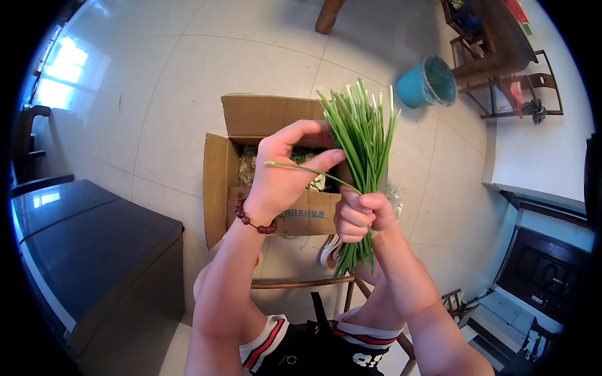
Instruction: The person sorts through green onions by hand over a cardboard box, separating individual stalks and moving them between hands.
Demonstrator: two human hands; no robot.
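Observation:
My right hand (364,216) is closed around the lower part of a bunch of green garlic chives (365,138). The bunch stands nearly upright, pale cut ends at the top and dark leaves hanging below the fist. One loose stalk (301,168) bends out leftward and crosses in front of my left hand (285,166). That hand is curved and open at the left side of the bunch, thumb and forefinger apart; its fingertips are partly hidden by the stalks. A beaded bracelet (254,224) is on the left wrist. Behind both hands is an open cardboard box (216,188).
Inside the box lie greens and clear plastic (248,166). A blue bucket (417,88) is on the tiled floor (251,62), near a wooden table (495,44). A dark cabinet (100,244) stands at left. My legs and a wooden chair bar (301,284) are below.

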